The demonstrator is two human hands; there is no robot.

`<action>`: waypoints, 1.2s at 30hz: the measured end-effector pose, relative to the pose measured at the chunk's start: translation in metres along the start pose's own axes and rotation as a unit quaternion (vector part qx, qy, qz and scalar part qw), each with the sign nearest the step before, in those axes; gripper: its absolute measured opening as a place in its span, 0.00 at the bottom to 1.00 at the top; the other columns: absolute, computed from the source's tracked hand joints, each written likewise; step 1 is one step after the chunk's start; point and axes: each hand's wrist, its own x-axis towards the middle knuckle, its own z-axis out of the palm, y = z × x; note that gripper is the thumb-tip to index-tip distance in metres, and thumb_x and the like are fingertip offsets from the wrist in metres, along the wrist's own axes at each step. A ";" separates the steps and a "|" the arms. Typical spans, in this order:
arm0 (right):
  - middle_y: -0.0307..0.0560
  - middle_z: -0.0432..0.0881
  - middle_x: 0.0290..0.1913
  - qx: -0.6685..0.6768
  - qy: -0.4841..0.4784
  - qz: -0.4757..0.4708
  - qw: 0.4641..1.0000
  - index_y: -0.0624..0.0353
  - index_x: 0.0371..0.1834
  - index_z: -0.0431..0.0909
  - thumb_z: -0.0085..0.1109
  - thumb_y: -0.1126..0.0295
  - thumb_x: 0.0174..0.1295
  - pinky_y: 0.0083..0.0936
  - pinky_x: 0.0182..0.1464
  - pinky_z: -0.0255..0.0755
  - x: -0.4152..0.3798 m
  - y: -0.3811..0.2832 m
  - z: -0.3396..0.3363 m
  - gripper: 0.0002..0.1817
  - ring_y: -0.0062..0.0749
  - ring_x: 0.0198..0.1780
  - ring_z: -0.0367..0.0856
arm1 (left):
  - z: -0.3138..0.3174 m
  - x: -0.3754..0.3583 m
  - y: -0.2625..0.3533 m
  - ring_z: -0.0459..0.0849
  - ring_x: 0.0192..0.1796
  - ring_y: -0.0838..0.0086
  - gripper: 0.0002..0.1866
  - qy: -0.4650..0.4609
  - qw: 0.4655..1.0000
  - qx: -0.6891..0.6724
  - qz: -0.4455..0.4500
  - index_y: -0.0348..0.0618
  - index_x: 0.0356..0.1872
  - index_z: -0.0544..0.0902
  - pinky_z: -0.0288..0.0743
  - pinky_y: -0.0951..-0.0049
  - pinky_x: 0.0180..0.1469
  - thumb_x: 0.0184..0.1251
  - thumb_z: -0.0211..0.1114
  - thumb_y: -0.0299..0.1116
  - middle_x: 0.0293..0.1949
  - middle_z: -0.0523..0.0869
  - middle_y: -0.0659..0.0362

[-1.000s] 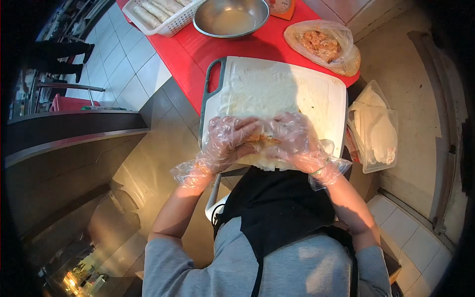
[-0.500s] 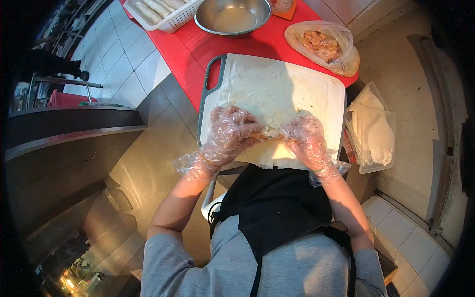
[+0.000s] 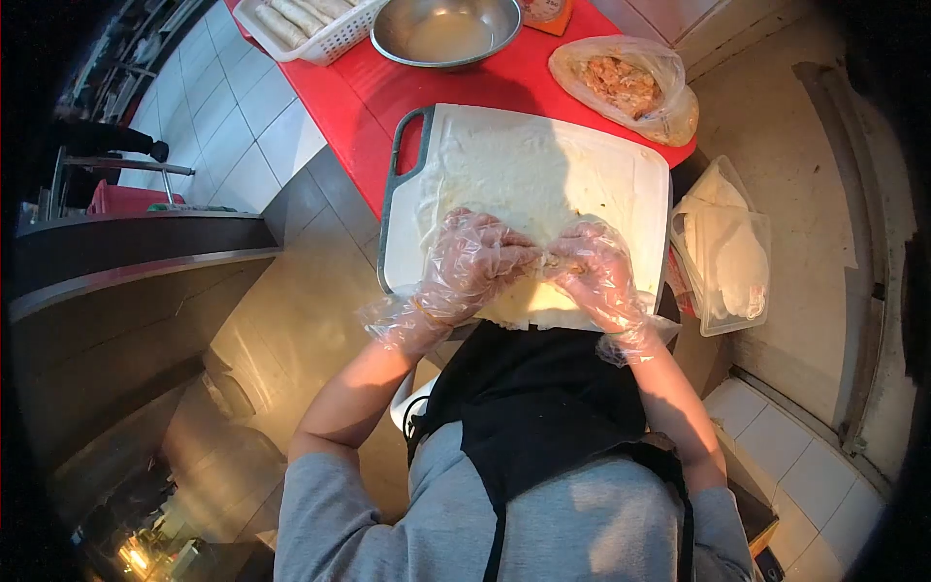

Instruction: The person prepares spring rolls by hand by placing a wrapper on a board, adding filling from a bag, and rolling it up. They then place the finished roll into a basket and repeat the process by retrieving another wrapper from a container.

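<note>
My left hand (image 3: 477,260) and my right hand (image 3: 593,262), both in clear plastic gloves, meet over the near half of a white cutting board (image 3: 650,184). Their fingers are closed and nearly touch, pinching a bit of meat filling (image 3: 551,262) that the fingers mostly hide. Beneath them a thin pale wrapper sheet (image 3: 529,308) lies on the board, its ragged near edge reaching toward the black apron.
On the red table (image 3: 339,116) stand a metal bowl (image 3: 446,37) of cloudy liquid, a white basket (image 3: 339,41) of pale rolls, an orange scale (image 3: 549,15) and a plastic bag (image 3: 669,116) of meat filling. To the right sits a clear container (image 3: 742,276) with pale sheets.
My hands have drawn closer together, and the strip of filling that showed between them is now mostly covered by the fingers. The whole view has shifted slightly.
</note>
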 end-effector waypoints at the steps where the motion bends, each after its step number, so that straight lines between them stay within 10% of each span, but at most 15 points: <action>1: 0.50 0.82 0.40 -0.008 -0.001 -0.004 1.000 0.60 0.40 0.84 0.74 0.68 0.47 0.43 0.55 0.72 0.000 0.001 0.000 0.16 0.50 0.48 0.79 | -0.001 0.000 0.001 0.82 0.45 0.67 0.14 -0.004 1.000 0.003 -0.005 0.56 0.43 0.89 0.69 0.59 0.51 0.53 0.73 0.40 0.42 0.88 0.68; 15: 0.43 0.82 0.40 -0.197 0.027 -0.054 0.979 0.53 0.45 0.86 0.76 0.63 0.43 0.40 0.51 0.71 -0.006 0.000 -0.015 0.22 0.45 0.46 0.80 | -0.003 0.014 0.020 0.82 0.47 0.67 0.18 -0.051 0.995 0.084 -0.034 0.61 0.49 0.87 0.66 0.52 0.59 0.55 0.73 0.43 0.41 0.87 0.69; 30: 0.49 0.82 0.43 0.046 -0.009 0.114 0.992 0.60 0.34 0.82 0.79 0.62 0.46 0.37 0.52 0.74 -0.025 0.017 -0.037 0.18 0.42 0.49 0.80 | 0.014 0.021 0.031 0.81 0.50 0.68 0.09 -0.044 0.997 0.053 -0.016 0.61 0.39 0.88 0.54 0.42 0.71 0.56 0.70 0.40 0.41 0.88 0.70; 36: 0.48 0.82 0.39 -0.073 0.008 -0.011 0.997 0.59 0.33 0.84 0.78 0.67 0.45 0.38 0.51 0.73 -0.013 0.008 -0.031 0.15 0.45 0.44 0.81 | 0.019 0.024 0.032 0.81 0.50 0.69 0.10 -0.036 0.997 0.063 -0.025 0.59 0.40 0.88 0.55 0.43 0.71 0.56 0.70 0.39 0.41 0.88 0.68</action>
